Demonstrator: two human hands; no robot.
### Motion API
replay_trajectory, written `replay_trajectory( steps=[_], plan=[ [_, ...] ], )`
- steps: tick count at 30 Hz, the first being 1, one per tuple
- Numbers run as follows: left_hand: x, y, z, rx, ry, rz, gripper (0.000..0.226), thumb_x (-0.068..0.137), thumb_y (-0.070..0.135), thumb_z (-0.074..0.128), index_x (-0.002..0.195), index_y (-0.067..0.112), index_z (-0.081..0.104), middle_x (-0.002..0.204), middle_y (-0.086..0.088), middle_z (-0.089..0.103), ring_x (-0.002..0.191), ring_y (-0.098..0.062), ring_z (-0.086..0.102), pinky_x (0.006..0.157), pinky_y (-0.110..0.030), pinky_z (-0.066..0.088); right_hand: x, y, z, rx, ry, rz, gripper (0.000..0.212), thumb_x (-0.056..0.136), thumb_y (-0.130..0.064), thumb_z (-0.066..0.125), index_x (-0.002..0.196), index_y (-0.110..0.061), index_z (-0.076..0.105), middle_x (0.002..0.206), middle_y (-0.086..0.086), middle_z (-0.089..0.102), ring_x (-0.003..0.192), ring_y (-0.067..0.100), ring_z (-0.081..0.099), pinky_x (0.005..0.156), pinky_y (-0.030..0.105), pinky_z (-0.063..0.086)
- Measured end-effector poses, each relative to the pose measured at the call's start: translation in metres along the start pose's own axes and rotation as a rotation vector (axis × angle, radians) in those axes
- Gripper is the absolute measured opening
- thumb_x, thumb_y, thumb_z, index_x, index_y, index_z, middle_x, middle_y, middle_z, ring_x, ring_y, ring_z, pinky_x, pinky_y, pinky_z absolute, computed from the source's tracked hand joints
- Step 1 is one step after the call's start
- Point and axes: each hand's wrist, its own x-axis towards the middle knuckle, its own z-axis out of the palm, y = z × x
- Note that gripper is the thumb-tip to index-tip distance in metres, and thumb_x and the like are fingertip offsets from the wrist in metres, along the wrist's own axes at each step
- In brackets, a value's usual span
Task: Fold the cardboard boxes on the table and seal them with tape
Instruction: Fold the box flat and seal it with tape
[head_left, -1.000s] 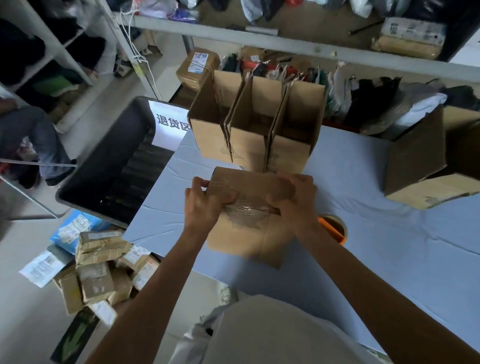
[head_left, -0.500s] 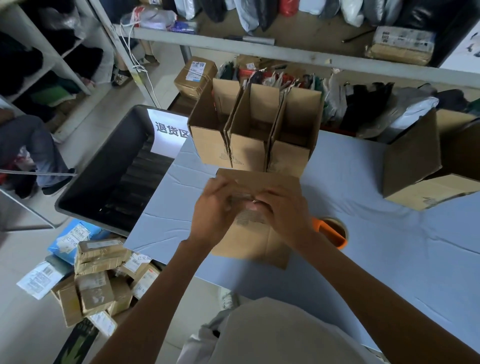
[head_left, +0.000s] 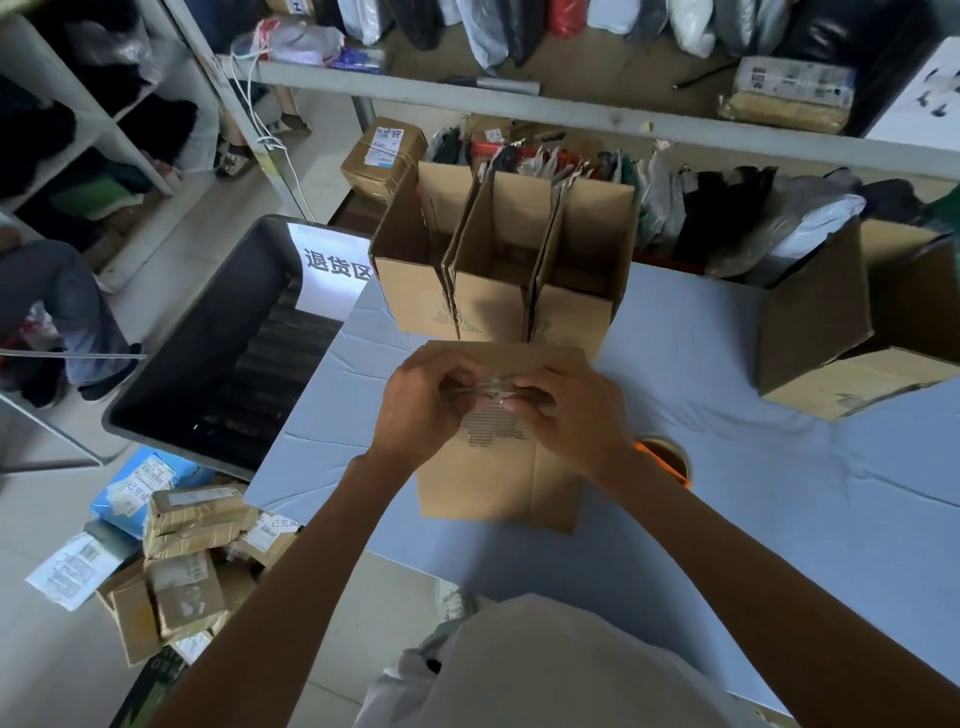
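Observation:
A brown cardboard box (head_left: 501, 478) stands on the pale blue table (head_left: 727, 467) right in front of me, its printed side facing me. A strip of clear tape (head_left: 493, 392) runs over its top edge. My left hand (head_left: 423, 408) and my right hand (head_left: 574, 415) meet at that edge, fingers curled and pressing on the tape and the box. An orange tape roll (head_left: 667, 460) lies on the table just right of the box, partly hidden by my right forearm. Three open folded boxes (head_left: 501, 270) stand in a row behind.
A larger open box (head_left: 841, 332) lies on its side at the table's right. A dark bin (head_left: 208, 343) with a white sign sits left of the table. Taped parcels (head_left: 182, 566) are piled on the floor. Shelves with bags stand behind; a seated person's legs are at far left.
My hands came from the box's two sides together at the middle of its top edge, over the tape. The box now stands more upright, printed side toward me.

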Motion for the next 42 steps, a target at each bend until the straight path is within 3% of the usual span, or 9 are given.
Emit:
replay_trajectory(
  steps=[4, 7, 10, 16, 22, 28, 36, 39, 42],
  plan=[
    [-0.008, -0.005, -0.002, 0.001, -0.061, 0.035, 0.04, 0.06, 0.016, 0.087, 0.096, 0.021, 0.069, 0.094, 0.008, 0.061, 0.086, -0.004, 0.055, 0.072, -0.024, 0.049, -0.001, -0.004, 0.008, -0.015, 0.042, 0.062, 0.038, 0.074, -0.056, 0.055, 0.08, -0.02, 0.069, 0.085, -0.002, 0.067, 0.07, 0.018, 0.064, 0.054, 0.027, 0.049],
    [-0.013, -0.014, -0.002, -0.031, -0.058, 0.029, 0.05, 0.058, 0.011, 0.087, 0.103, 0.018, 0.067, 0.103, 0.004, 0.06, 0.099, -0.009, 0.052, 0.083, -0.017, 0.044, -0.009, 0.008, 0.009, 0.014, 0.005, -0.019, 0.036, 0.07, -0.047, 0.068, 0.093, -0.02, 0.067, 0.093, -0.002, 0.066, 0.075, 0.019, 0.064, 0.055, 0.029, 0.051],
    [-0.014, -0.02, -0.004, -0.031, -0.104, -0.009, 0.062, 0.056, 0.016, 0.089, 0.112, 0.02, 0.062, 0.108, 0.005, 0.054, 0.099, 0.0, 0.046, 0.085, -0.007, 0.037, -0.018, 0.023, 0.004, 0.029, -0.13, -0.084, 0.064, 0.056, -0.03, 0.085, 0.111, -0.022, 0.055, 0.109, -0.002, 0.062, 0.087, 0.02, 0.062, 0.059, 0.034, 0.055],
    [-0.006, -0.012, -0.009, -0.139, -0.041, -0.005, 0.036, 0.066, 0.039, 0.079, 0.096, 0.023, 0.07, 0.096, 0.009, 0.062, 0.095, -0.009, 0.054, 0.079, -0.02, 0.046, 0.001, 0.001, -0.002, 0.016, -0.104, -0.026, 0.054, 0.071, -0.053, 0.071, 0.117, -0.025, 0.063, 0.112, -0.002, 0.064, 0.099, 0.019, 0.061, 0.075, 0.029, 0.049],
    [-0.006, -0.013, 0.004, 0.01, 0.102, 0.058, 0.013, 0.073, 0.029, 0.076, 0.082, 0.02, 0.075, 0.095, 0.004, 0.064, 0.093, -0.014, 0.054, 0.074, -0.024, 0.048, 0.01, -0.011, 0.012, -0.16, -0.011, -0.051, 0.015, 0.065, -0.032, 0.085, 0.072, -0.025, 0.074, 0.074, -0.008, 0.066, 0.069, 0.013, 0.065, 0.056, 0.018, 0.034],
    [-0.005, -0.019, -0.001, 0.138, 0.07, 0.112, 0.033, 0.079, 0.05, 0.062, 0.091, 0.022, 0.074, 0.092, 0.009, 0.069, 0.087, -0.01, 0.058, 0.066, -0.025, 0.051, 0.002, 0.006, 0.004, -0.083, -0.037, -0.056, 0.036, 0.084, -0.045, 0.049, 0.094, -0.022, 0.075, 0.09, -0.006, 0.072, 0.086, 0.017, 0.065, 0.06, 0.027, 0.053],
    [-0.002, -0.015, 0.005, 0.257, 0.15, 0.179, 0.021, 0.084, 0.038, 0.062, 0.082, 0.02, 0.072, 0.084, 0.007, 0.069, 0.082, -0.008, 0.054, 0.056, -0.024, 0.046, 0.004, 0.005, 0.005, -0.073, 0.075, -0.088, 0.031, 0.084, -0.039, 0.05, 0.082, -0.022, 0.075, 0.076, -0.006, 0.072, 0.074, 0.017, 0.066, 0.059, 0.024, 0.048],
    [0.003, -0.005, 0.002, 0.298, 0.206, 0.173, 0.024, 0.084, 0.039, 0.056, 0.076, 0.02, 0.068, 0.077, 0.009, 0.067, 0.078, -0.008, 0.051, 0.05, -0.021, 0.038, 0.007, 0.005, 0.001, 0.006, 0.106, -0.103, 0.03, 0.085, -0.04, 0.054, 0.092, -0.018, 0.073, 0.088, -0.002, 0.07, 0.087, 0.017, 0.061, 0.066, 0.026, 0.051],
    [0.015, -0.001, -0.006, 0.312, 0.201, 0.01, 0.018, 0.085, 0.033, 0.062, 0.074, 0.019, 0.066, 0.075, 0.005, 0.066, 0.076, -0.014, 0.056, 0.053, -0.023, 0.037, 0.0, 0.008, -0.016, 0.217, 0.09, 0.158, 0.052, 0.077, -0.056, 0.059, 0.112, -0.018, 0.059, 0.108, -0.001, 0.057, 0.101, 0.015, 0.051, 0.08, 0.016, 0.039]
  ],
)
